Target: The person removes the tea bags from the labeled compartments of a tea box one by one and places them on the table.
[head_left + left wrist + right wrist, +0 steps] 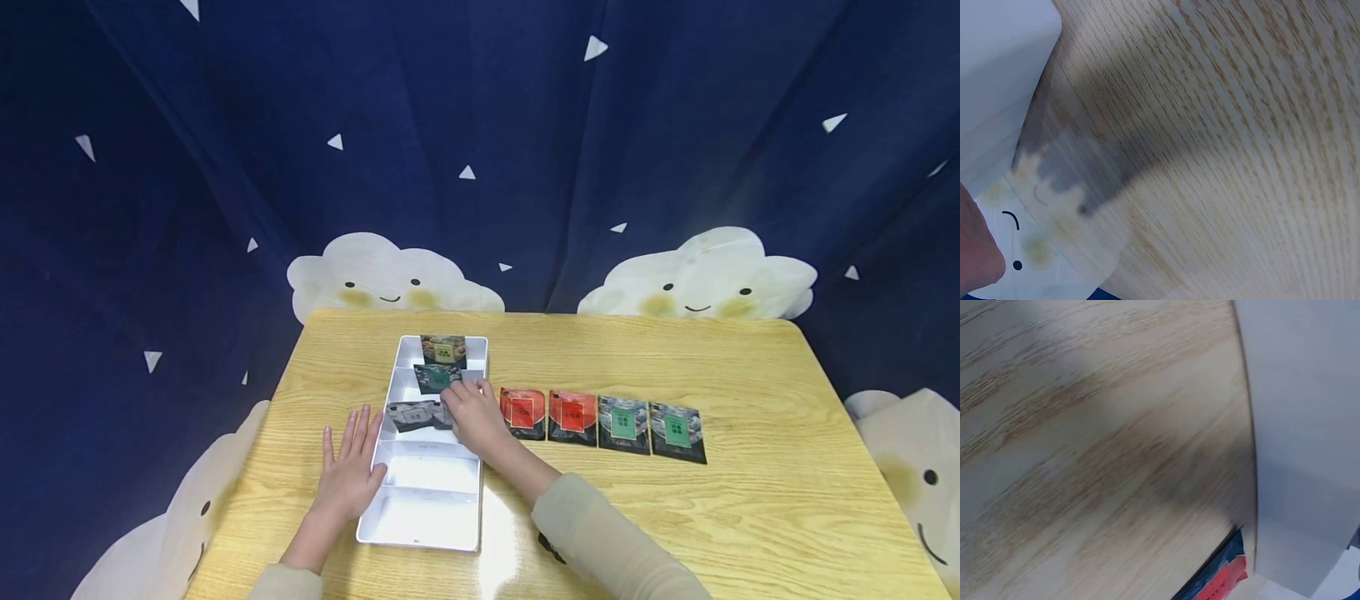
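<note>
A long white divided tray [420,542] lies on the table. My left hand [348,479] rests flat along its left side, fingers spread, thumb at the rim. Over the tray's right wall reaches my right hand [476,421], its curled fingers pinching a grey sachet [442,417] partly hidden behind them. Beside that sachet another grey-labelled sachet [410,415] leans in the same compartment. Farther back in the tray stand a green-labelled sachet [437,379], close to the right fingertips, and a yellow-labelled sachet [444,352]. The wrist views catch mostly table and tray wall.
Right of the tray lie two red sachets [522,412] and two green-labelled black sachets [624,425] in a row. A small dark object [551,547] shows beside the right sleeve. A dark blue curtain [525,150] with clouds hangs behind the wooden table [750,517].
</note>
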{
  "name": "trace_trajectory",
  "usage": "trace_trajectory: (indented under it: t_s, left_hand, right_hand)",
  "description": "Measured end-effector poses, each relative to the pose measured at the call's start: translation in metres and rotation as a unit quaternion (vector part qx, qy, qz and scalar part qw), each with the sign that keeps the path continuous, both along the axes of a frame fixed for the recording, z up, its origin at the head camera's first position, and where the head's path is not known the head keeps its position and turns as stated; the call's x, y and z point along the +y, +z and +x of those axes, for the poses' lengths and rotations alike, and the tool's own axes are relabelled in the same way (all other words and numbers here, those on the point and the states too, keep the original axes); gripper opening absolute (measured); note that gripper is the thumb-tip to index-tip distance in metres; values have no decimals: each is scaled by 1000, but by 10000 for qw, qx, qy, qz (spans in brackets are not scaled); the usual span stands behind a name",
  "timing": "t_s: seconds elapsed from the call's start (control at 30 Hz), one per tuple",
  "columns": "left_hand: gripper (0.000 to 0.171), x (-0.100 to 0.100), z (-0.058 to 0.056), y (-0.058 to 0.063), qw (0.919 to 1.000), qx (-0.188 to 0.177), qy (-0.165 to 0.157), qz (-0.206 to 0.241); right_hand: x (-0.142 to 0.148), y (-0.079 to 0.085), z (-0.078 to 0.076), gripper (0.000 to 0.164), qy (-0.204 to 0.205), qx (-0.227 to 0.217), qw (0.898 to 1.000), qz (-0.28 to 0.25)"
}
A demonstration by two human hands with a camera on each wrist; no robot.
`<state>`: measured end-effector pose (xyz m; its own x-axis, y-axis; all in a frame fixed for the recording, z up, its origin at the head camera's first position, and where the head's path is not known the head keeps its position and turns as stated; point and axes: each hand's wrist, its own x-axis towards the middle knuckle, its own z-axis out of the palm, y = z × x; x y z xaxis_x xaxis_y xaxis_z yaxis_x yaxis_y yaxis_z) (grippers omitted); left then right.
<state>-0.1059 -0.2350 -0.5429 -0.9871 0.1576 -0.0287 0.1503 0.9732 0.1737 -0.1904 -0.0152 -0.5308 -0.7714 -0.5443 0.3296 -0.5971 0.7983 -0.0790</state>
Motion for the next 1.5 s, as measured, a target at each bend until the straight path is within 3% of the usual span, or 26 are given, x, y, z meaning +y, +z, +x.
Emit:
trace_trajectory:
  t_s: [0.23, 0.4, 0.67, 0.83, 1.17, 1.5]
  left_hand:
    - [72, -1, 0, -2, 9999, 105, -30, -9]
    - [73, 0, -1, -1, 10000, 29, -11, -12]
    - [72, 0, 0, -1, 9997, 229, -49, 99]
    - [72, 0, 0, -3, 9992, 320, -98, 219]
    - [71, 0, 0, -1, 10000, -8, 23, -6]
    - [71, 0, 1, -1, 9997, 219, -36, 72]
  right_hand:
    - [-1, 13, 2, 11, 44, -23, 9994, -354]
    - [2, 27, 1, 17, 58, -44, 9980, -629]
    - [12, 46, 2, 14, 7, 408, 9903, -1329]
    - [25, 50, 2, 12, -143, 560, 9851, -1622]
    - [64, 31, -1, 9, -785, 426, 9744, -2062]
    - [88, -9, 15, 10, -919, 167, 9780, -1863]
